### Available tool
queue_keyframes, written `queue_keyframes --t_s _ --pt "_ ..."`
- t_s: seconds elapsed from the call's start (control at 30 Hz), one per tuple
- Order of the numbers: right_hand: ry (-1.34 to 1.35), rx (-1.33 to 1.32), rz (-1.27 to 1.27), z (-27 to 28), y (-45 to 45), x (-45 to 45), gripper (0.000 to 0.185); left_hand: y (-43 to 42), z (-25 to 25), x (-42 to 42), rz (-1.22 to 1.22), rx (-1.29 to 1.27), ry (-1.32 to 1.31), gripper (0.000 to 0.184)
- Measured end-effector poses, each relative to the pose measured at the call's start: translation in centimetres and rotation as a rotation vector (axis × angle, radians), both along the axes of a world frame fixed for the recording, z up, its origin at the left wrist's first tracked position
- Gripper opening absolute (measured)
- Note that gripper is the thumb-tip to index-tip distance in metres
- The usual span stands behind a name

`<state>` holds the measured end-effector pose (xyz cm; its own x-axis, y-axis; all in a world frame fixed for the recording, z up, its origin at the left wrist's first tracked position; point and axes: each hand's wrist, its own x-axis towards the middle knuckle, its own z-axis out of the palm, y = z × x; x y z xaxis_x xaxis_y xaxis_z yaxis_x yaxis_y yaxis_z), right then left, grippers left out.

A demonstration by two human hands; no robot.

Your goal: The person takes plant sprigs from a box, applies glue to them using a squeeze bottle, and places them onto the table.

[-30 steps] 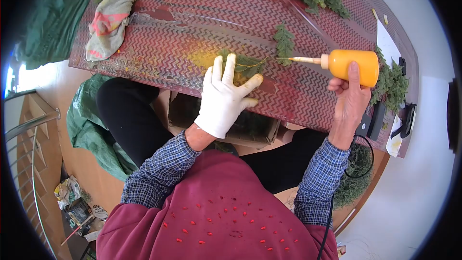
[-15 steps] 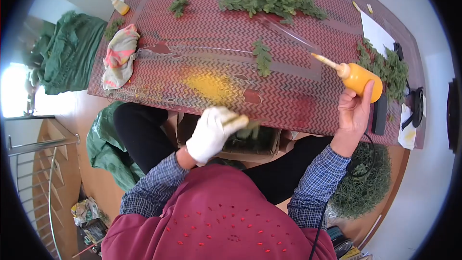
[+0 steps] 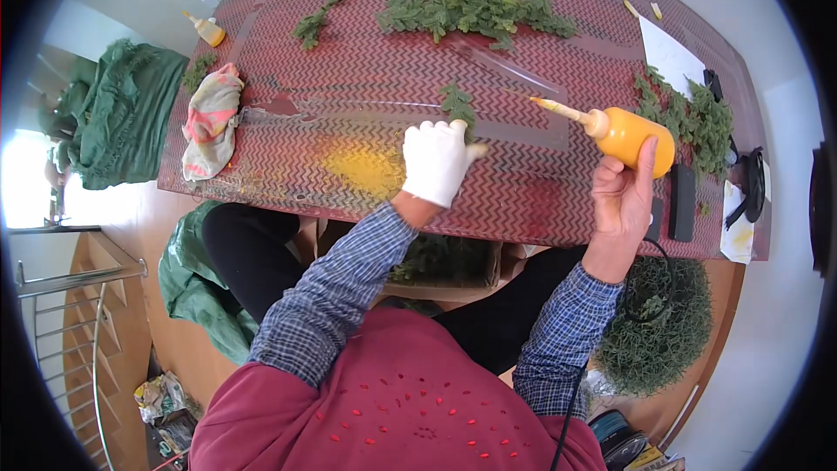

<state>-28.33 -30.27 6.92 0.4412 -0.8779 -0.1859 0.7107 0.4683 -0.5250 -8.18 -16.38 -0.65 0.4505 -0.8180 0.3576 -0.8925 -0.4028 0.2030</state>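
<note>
My left hand (image 3: 435, 161), in a white glove with yellow stains at the fingertips, is over the middle of the table. Its fingers and thumb close around the lower end of a small green artificial leaf sprig (image 3: 456, 101), which lies on the tabletop with its tip pointing away from me. Part of the sprig is hidden by the glove. Bare, my right hand (image 3: 622, 201) grips a squeeze bottle (image 3: 641, 141) of yellow-orange liquid above the table's right side. The bottle lies nearly level, its long nozzle pointing left.
Yellow residue (image 3: 362, 166) marks the patterned table (image 3: 349, 126). A heap of green sprigs (image 3: 475, 4) lies at the back, more sprigs (image 3: 697, 126) at right. A crumpled cloth (image 3: 212, 118) and a smaller bottle (image 3: 207, 30) are at left. Below the edge, an open box (image 3: 449, 262) contains greenery.
My left hand has moved from above the box at the table's edge, up and right to the small sprig. My right hand still holds the bottle; the view has shifted slightly.
</note>
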Motion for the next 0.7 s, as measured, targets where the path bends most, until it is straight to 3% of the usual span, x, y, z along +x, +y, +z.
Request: queue_keyframes --t_s 0.1,0.2,0.37,0.7 --pt "0.012 0.017 -0.004 -0.2 -0.1 0.1 0.037 -1.1 -1.6 0.5 0.08 0.134 -0.159 0.024" --pt "0.034 0.009 -0.012 0.0 -0.1 -0.1 0.038 2.1 -0.3 2.2 -0.153 -0.065 -0.019 0.011" --pt "0.042 -0.018 0.02 0.2 0.4 0.3 0.039 9.8 0.1 6.9 -0.442 -0.111 -0.154 0.023" --pt "0.192 0.021 0.146 -0.8 3.1 4.0 0.035 17.7 1.1 11.9 -0.392 0.035 -0.152 0.029"
